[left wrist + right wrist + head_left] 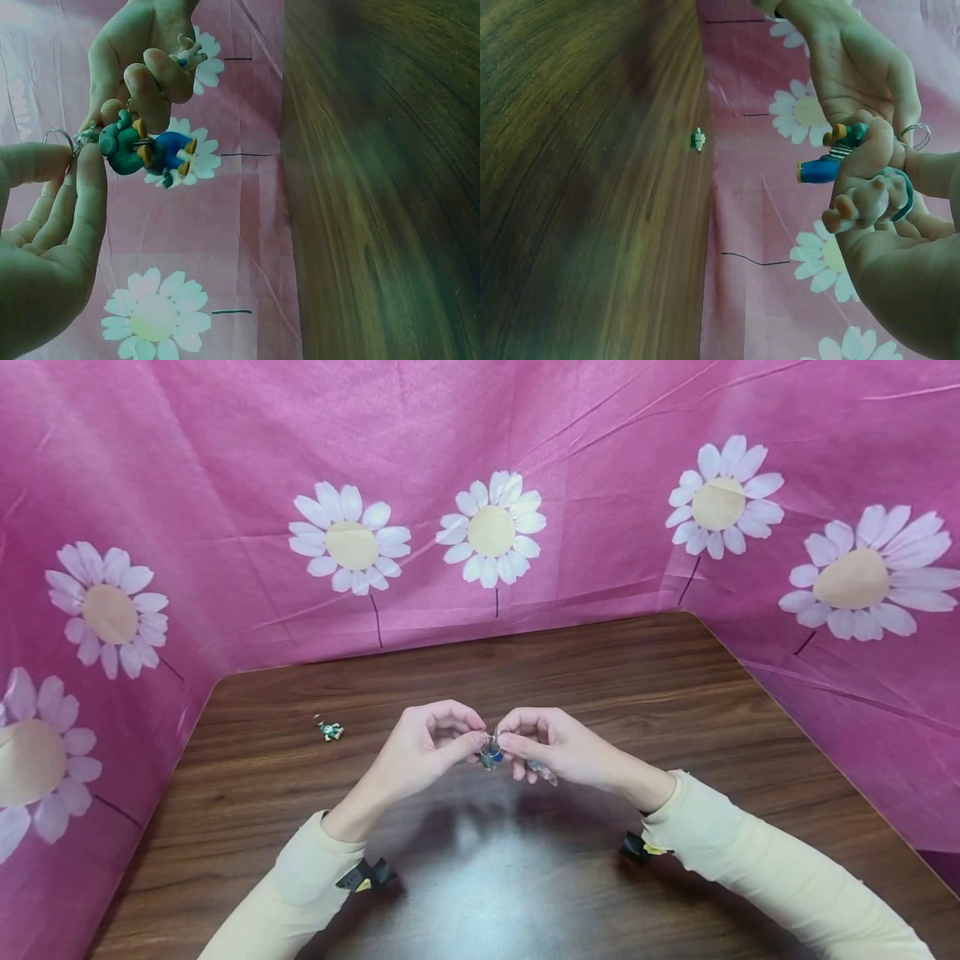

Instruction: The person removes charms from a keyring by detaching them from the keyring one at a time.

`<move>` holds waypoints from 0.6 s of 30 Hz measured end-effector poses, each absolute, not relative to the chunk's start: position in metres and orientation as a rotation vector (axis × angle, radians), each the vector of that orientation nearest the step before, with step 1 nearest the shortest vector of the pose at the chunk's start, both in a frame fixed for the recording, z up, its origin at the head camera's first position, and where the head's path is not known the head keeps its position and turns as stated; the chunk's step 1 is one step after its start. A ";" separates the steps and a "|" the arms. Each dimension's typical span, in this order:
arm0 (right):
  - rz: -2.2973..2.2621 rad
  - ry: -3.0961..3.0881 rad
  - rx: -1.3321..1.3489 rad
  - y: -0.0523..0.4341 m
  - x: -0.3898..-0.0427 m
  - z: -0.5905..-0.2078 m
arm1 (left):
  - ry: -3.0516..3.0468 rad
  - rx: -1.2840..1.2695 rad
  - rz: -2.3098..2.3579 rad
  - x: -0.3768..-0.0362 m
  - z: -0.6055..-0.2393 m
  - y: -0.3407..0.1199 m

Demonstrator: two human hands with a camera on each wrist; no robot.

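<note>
Both hands meet above the middle of the wooden table (570,677). My left hand (468,745) pinches a metal key ring (58,137) between thumb and forefinger. From the ring hangs a small green and blue toy figure (146,150), seen in the head view as the figure (491,758). My right hand (510,743) pinches that figure at its green head. A second, pale figure (870,202) is tucked under the right hand's curled lower fingers. A third tiny figure (330,730) lies on the table, to the left of my left hand.
Pink cloth with white daisies (491,531) walls the table at the back and on both sides. The tabletop's dark wood shows a glare patch near my forearms (465,860). A black clip sits at each cream sleeve cuff.
</note>
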State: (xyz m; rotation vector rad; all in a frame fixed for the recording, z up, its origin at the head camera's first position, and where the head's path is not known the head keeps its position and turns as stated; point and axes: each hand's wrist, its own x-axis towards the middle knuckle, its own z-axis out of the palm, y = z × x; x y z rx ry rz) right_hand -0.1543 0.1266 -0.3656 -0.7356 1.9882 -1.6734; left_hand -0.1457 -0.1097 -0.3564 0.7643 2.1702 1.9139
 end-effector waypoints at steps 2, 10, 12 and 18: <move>-1.682 1.984 -0.734 0.126 -0.153 -0.365 | 2.171 0.753 1.930 -0.146 -0.356 -0.109; -1.811 1.888 -0.722 0.126 -0.151 -0.364 | 2.173 0.691 1.999 -0.147 -0.356 -0.107; -1.798 1.897 -0.742 0.126 -0.151 -0.365 | 2.181 0.688 1.998 -0.147 -0.357 -0.106; -1.721 1.969 -0.770 0.127 -0.153 -0.366 | 2.200 0.705 1.997 -0.145 -0.355 -0.106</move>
